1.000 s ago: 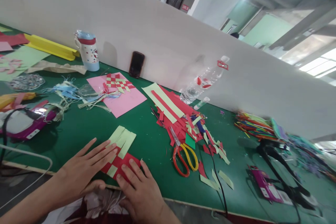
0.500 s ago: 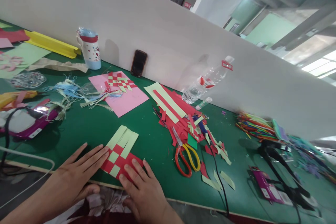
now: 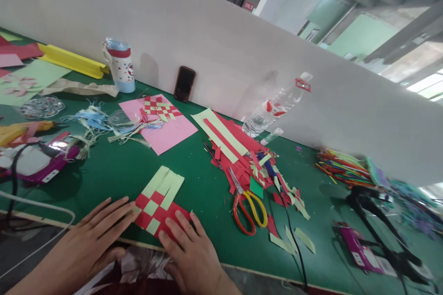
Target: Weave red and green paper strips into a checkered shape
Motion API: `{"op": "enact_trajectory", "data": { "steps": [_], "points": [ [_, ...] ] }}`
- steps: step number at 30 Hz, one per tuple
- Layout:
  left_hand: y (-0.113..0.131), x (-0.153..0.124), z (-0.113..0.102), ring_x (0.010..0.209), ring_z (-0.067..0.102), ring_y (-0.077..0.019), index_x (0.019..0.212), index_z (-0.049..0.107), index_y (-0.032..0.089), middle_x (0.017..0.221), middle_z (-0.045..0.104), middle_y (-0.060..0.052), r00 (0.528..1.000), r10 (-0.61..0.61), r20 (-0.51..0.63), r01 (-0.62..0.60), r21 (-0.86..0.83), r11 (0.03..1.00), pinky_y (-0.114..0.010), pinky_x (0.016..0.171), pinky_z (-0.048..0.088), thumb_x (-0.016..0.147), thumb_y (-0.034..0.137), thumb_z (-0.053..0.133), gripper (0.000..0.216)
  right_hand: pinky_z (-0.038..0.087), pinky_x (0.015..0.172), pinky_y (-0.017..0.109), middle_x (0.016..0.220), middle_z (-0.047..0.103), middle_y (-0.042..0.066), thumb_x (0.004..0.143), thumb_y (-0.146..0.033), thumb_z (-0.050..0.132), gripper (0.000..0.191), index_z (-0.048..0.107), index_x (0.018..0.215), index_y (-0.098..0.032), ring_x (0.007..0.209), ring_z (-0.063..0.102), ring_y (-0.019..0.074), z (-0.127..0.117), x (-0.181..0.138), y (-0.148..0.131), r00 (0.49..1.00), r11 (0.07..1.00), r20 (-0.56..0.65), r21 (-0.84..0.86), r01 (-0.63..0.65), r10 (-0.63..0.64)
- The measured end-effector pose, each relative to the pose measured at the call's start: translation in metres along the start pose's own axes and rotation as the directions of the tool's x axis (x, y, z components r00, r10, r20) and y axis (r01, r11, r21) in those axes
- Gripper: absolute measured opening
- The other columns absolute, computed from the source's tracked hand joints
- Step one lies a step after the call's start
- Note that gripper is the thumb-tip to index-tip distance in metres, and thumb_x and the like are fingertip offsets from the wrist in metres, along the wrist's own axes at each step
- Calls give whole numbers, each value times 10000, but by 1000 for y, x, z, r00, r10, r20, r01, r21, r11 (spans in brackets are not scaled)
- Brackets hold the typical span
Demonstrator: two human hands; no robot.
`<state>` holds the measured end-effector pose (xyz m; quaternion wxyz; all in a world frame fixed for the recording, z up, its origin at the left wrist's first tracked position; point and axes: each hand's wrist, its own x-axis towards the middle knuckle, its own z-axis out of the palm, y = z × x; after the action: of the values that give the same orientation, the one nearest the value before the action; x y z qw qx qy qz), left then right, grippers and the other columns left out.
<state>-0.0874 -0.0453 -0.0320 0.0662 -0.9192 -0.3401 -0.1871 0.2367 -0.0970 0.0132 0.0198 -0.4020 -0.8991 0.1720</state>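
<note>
In the head view, scissors [image 3: 238,186] lie on the green table [image 3: 128,175], and to their left, nearer the person, is a red and pale green woven paper [image 3: 158,214], flat by the table's front edge. The left hand [image 3: 98,235], farther left of the scissors, has its fingers straight and released, the tips at the paper's left edge. The right hand [image 3: 195,253], nearer the person than the scissors and to their left, rests loose fingers on the paper's red right part, clasping nothing. Beyond the scissors, slightly right, a clear plastic bottle [image 3: 275,109] with a red-marked label stands near the wall; whether it holds liquid I cannot tell. A capped tube [image 3: 272,136] lies beside its base, contents hidden. Far left of and beyond the scissors stands a lidded white and blue cup [image 3: 122,70], its inside out of sight. Farther left of them, a clear-looking packet [image 3: 42,107] shows small glinting pieces, too blurred to name.
</note>
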Motion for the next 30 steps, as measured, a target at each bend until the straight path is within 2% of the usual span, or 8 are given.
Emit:
{"op": "enact_trajectory", "data": {
  "steps": [4, 9, 14, 17, 20, 24, 27, 30],
  "points": [
    [6, -3, 1, 1293, 625, -209, 1548, 486, 321, 1414, 698, 11, 999, 41, -26, -41, -28, 999, -327, 1163, 386, 992, 540, 569, 604, 201, 1309, 569, 1679, 399, 48, 1080, -509, 458, 604, 364, 1620, -254, 1582, 270, 289, 0, 0, -1, 1000, 1000, -13, -3, 2, -2],
    [6, -3, 3, 1315, 599, -213, 1476, 578, 287, 1395, 704, -5, 998, 53, -41, -53, -14, 998, -317, 1225, 319, 980, 542, 591, 559, 142, 1316, 580, 1697, 363, 44, 1074, -530, 465, 628, 345, 1626, -256, 1592, 247, 290, 4, -2, 0, 1000, 999, -24, 33, 1, 0],
    [9, 2, -6, 1295, 605, -211, 1412, 631, 285, 1360, 712, -20, 995, 40, -90, -39, 12, 999, -315, 1202, 349, 1020, 506, 516, 464, 174, 1311, 565, 1712, 330, 44, 999, -506, 606, 718, 343, 1622, -265, 1613, 178, 298, 13, -6, 7, 996, 999, -86, 50, 4, 1],
    [11, 4, -11, 1255, 616, -203, 1290, 705, 279, 1273, 741, -15, 989, 53, -135, -53, 9, 999, -306, 1217, 310, 1028, 468, 503, 381, 206, 1308, 544, 1685, 389, 58, 987, -471, 628, 678, 410, 1584, -234, 1610, 189, 300, 15, -7, 8, 994, 999, -112, 51, -2, 7],
    [10, 1, -11, 1239, 621, -207, 1298, 700, 265, 1259, 752, -22, 990, 34, -138, -34, 1, 999, -302, 1201, 321, 1003, 518, 543, 419, 236, 1296, 559, 1649, 447, 90, 1005, -460, 612, 628, 445, 1555, -205, 1595, 242, 309, 14, -6, 7, 987, 998, -160, 55, 12, -3],
    [10, -4, -8, 1229, 643, -203, 1352, 667, 305, 1268, 763, 1, 993, -12, -118, 12, -1, 1000, -296, 1173, 369, 968, 548, 591, 461, 373, 1237, 559, 1593, 509, 154, 1037, -496, 556, 621, 425, 1550, -172, 1564, 324, 329, 12, -5, 7, 944, 989, -330, 137, 58, -9],
    [17, 2, -9, 1210, 664, -200, 1343, 676, 309, 1279, 764, 4, 993, -12, -118, 12, -1, 1000, -294, 1186, 375, 968, 439, 607, 403, 474, 1175, 519, 1571, 527, 166, 1081, -409, 475, 559, 375, 1583, -185, 1543, 375, 315, 10, -8, 11, 897, 974, -438, 221, 44, 58],
    [31, 15, -8, 1220, 664, -190, 1408, 630, 303, 1301, 756, 8, 992, -27, -127, 20, -55, 998, -275, 1137, 438, 951, 276, 587, 459, 514, 1143, 508, 1546, 557, 153, 1078, -276, 467, 518, 388, 1587, -218, 1506, 442, 308, 8, -11, 15, 856, 972, -504, 236, 5, 117]
  ]
}}
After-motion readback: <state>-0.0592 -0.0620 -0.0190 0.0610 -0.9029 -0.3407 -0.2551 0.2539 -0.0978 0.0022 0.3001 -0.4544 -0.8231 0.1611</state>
